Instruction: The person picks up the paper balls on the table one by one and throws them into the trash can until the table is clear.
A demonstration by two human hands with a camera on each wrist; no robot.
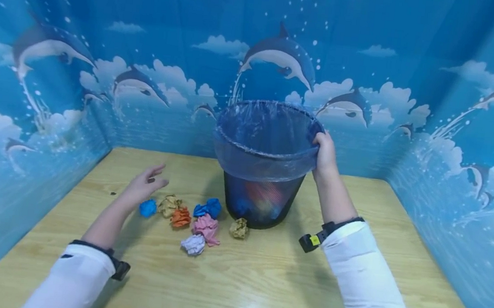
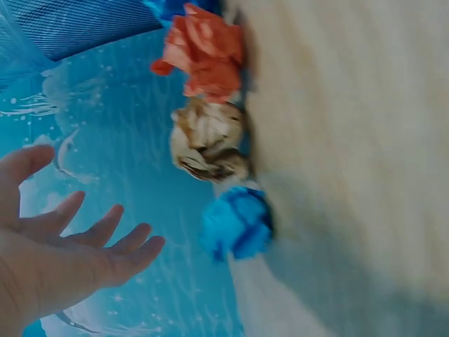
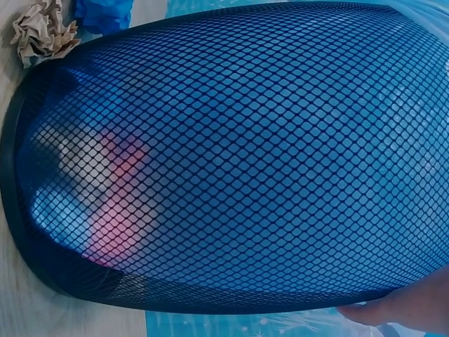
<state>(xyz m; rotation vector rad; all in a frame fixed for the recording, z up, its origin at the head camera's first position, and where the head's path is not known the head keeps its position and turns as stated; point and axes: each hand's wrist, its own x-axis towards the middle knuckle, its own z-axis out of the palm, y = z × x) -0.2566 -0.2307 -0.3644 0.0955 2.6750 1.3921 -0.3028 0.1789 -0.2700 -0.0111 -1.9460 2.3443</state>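
A black mesh wastebasket (image 1: 263,195) lined with a clear bluish bag stands on the table, with coloured crumpled paper showing through its mesh. My right hand (image 1: 326,154) grips the basket's rim at the right side, thumb over the edge. To the left, my left hand (image 1: 145,186) hovers above the table with fingers spread and nothing held. Closest to it are a light blue paper ball (image 2: 237,223), a tan paper ball (image 2: 209,139) and an orange paper ball (image 2: 203,53). Also nearby lie a dark blue ball (image 1: 208,208), a pink one (image 1: 206,228) and a white one (image 1: 193,244).
Another tan paper ball (image 1: 238,228) lies at the front foot of the basket. The wooden table (image 1: 234,286) is enclosed on the back and sides by a blue dolphin-print curtain (image 1: 175,13). A small dark speck (image 1: 113,193) is on the table's left part.
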